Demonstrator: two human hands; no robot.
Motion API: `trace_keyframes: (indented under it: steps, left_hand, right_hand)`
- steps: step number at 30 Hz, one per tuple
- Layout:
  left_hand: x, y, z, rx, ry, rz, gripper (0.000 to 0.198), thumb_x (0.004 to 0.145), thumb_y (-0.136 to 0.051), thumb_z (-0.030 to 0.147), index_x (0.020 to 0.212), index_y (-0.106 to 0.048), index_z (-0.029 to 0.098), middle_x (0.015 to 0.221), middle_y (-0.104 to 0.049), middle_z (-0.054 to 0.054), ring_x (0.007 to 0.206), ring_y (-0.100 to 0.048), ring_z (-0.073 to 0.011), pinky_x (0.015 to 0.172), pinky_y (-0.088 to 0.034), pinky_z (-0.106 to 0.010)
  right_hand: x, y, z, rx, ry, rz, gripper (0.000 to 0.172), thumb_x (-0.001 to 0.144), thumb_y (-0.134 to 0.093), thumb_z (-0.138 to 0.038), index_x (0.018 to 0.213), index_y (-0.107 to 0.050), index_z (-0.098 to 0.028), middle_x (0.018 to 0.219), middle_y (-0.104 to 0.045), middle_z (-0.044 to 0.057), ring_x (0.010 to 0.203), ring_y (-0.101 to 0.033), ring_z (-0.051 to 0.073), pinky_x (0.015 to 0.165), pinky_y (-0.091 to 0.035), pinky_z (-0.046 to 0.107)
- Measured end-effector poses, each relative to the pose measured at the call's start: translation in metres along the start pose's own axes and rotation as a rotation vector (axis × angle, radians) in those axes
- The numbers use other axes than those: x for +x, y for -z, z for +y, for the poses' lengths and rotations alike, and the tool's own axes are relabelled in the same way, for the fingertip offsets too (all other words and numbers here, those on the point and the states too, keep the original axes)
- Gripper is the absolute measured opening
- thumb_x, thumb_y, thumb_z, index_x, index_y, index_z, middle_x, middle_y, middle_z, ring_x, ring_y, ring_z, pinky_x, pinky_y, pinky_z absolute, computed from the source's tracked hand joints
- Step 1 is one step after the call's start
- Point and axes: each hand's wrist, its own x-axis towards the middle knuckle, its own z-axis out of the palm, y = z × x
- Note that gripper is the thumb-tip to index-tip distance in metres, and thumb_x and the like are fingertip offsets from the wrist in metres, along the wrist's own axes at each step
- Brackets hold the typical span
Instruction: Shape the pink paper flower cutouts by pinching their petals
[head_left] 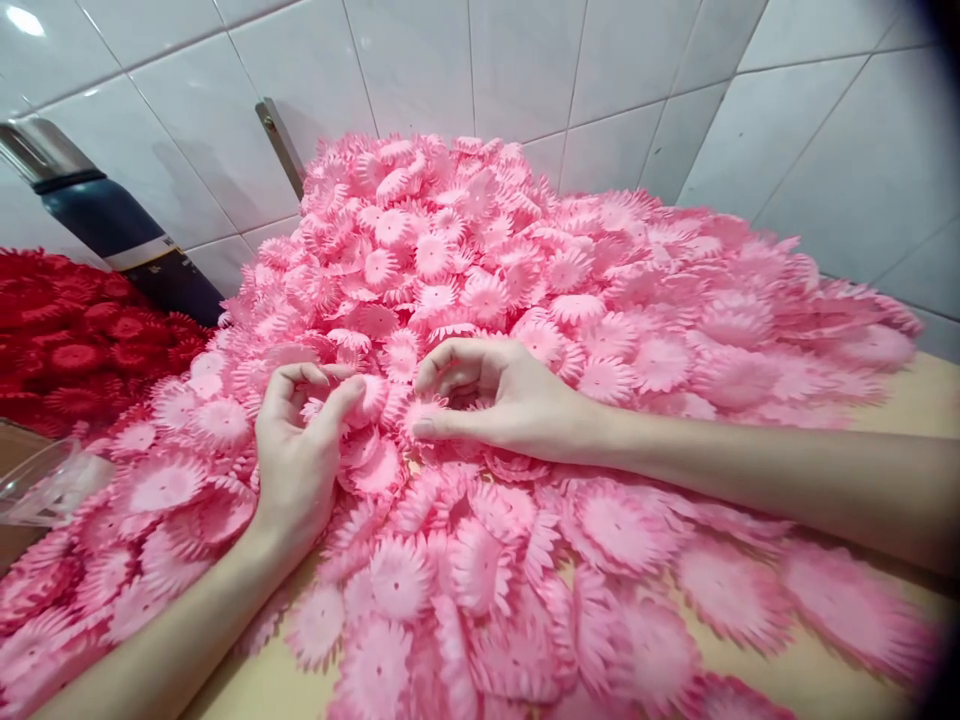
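Note:
A big heap of pink fringed flower discs [435,255], many with a small centre hole, spreads over the pale yellow tabletop [911,400]. My left hand [304,440] is curled, thumb and fingers round a small pink flower piece [369,398] at the heap's middle. Just to its right, my right hand [499,400] has its fingers bent and thumb stretched out, with the thumb tip at another pink piece [421,412]. A narrow gap separates the two hands.
Red flower pieces [75,340] lie piled at the left. Behind them a dark blue bottle [124,225] with a metal cap leans. A clear plastic container [45,485] is at the left edge. White tiled walls [525,60] stand behind, with a metal strip [279,145] against them.

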Motion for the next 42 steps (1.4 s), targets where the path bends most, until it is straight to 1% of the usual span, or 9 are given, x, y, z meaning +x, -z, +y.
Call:
trace_keyframes:
  steps: [2, 5, 9, 13, 23, 29, 32, 37, 42]
  left_hand:
    - [-0.002, 0.0, 0.001, 0.012, -0.023, -0.026, 0.027, 0.071, -0.073, 0.017, 0.079, -0.048, 0.023, 0.093, -0.065, 0.001, 0.091, -0.059, -0.0164, 0.084, -0.046, -0.029]
    - [-0.005, 0.004, 0.001, 0.139, -0.136, -0.102, 0.016, 0.075, -0.066, 0.015, 0.075, -0.053, 0.023, 0.092, -0.065, 0.001, 0.096, -0.059, -0.0189, 0.088, -0.045, -0.033]
    - [-0.008, 0.011, 0.004, 0.28, -0.284, -0.339, 0.011, 0.082, -0.061, 0.021, 0.076, -0.069, 0.025, 0.09, -0.068, -0.001, 0.097, -0.06, -0.022, 0.096, -0.043, -0.038]
    - [-0.009, 0.009, 0.009, 0.356, -0.323, -0.505, 0.008, 0.081, -0.066, 0.027, 0.075, -0.071, 0.022, 0.098, -0.069, -0.003, 0.105, -0.06, -0.0241, 0.096, -0.045, -0.038]
    - [-0.01, 0.002, 0.011, 0.405, -0.318, -0.549, 0.013, 0.078, -0.071, 0.03, 0.078, -0.068, 0.018, 0.093, -0.069, -0.007, 0.095, -0.063, -0.0233, 0.093, -0.047, -0.041]
    - [-0.009, 0.004, 0.005, 0.404, -0.292, -0.556, 0.018, 0.076, -0.074, 0.032, 0.082, -0.069, 0.016, 0.104, -0.068, -0.011, 0.101, -0.062, -0.0255, 0.097, -0.044, -0.046]
    - [-0.009, 0.004, 0.004, 0.373, -0.321, -0.572, 0.015, 0.078, -0.074, 0.03, 0.081, -0.069, 0.016, 0.106, -0.067, -0.01, 0.103, -0.062, -0.0239, 0.098, -0.044, -0.043]
    - [-0.007, 0.004, 0.001, 0.305, -0.404, -0.589, 0.006, 0.079, -0.074, 0.023, 0.081, -0.07, 0.019, 0.102, -0.066, -0.005, 0.1, -0.062, -0.0184, 0.094, -0.047, -0.035]
    - [-0.006, 0.004, -0.001, 0.299, -0.433, -0.594, 0.009, 0.076, -0.078, 0.022, 0.082, -0.072, 0.02, 0.102, -0.066, -0.005, 0.102, -0.061, -0.0181, 0.092, -0.048, -0.033]
  right_hand:
    - [0.0, 0.0, 0.002, 0.008, 0.012, -0.011, 0.026, 0.069, -0.077, -0.013, 0.087, -0.06, -0.015, 0.089, -0.064, 0.001, 0.079, -0.061, 0.011, 0.073, -0.051, 0.026]
    - [0.0, 0.0, 0.002, -0.001, 0.026, -0.013, 0.023, 0.072, -0.074, -0.013, 0.086, -0.056, -0.015, 0.087, -0.061, 0.001, 0.079, -0.06, 0.011, 0.074, -0.05, 0.027]
    - [-0.003, -0.001, -0.002, -0.062, -0.016, -0.031, 0.021, 0.077, -0.071, -0.017, 0.088, -0.053, -0.016, 0.085, -0.056, 0.001, 0.072, -0.052, 0.011, 0.065, -0.045, 0.027]
    - [-0.004, 0.0, -0.004, -0.092, 0.003, -0.034, 0.021, 0.08, -0.067, -0.018, 0.093, -0.051, -0.017, 0.082, -0.049, -0.001, 0.066, -0.044, 0.009, 0.057, -0.039, 0.025]
    - [-0.003, 0.0, -0.002, -0.043, 0.004, -0.048, 0.019, 0.082, -0.064, -0.02, 0.093, -0.049, -0.017, 0.086, -0.048, 0.0, 0.066, -0.044, 0.009, 0.054, -0.036, 0.024]
    - [-0.003, -0.001, -0.003, 0.014, -0.02, -0.069, 0.02, 0.085, -0.064, -0.021, 0.093, -0.046, -0.018, 0.081, -0.046, -0.002, 0.064, -0.044, 0.009, 0.056, -0.037, 0.024]
    - [-0.004, -0.001, -0.004, -0.005, -0.023, -0.062, 0.02, 0.085, -0.064, -0.022, 0.091, -0.046, -0.018, 0.08, -0.046, -0.003, 0.064, -0.044, 0.008, 0.055, -0.035, 0.024]
    - [-0.004, -0.002, -0.005, -0.008, -0.043, -0.088, 0.016, 0.087, -0.06, -0.018, 0.093, -0.045, -0.019, 0.065, -0.044, -0.007, 0.056, -0.038, 0.008, 0.052, -0.032, 0.023]
    - [-0.006, -0.001, -0.005, -0.015, -0.045, -0.104, 0.016, 0.088, -0.06, -0.021, 0.094, -0.045, -0.019, 0.061, -0.043, -0.008, 0.054, -0.037, 0.008, 0.051, -0.031, 0.022]
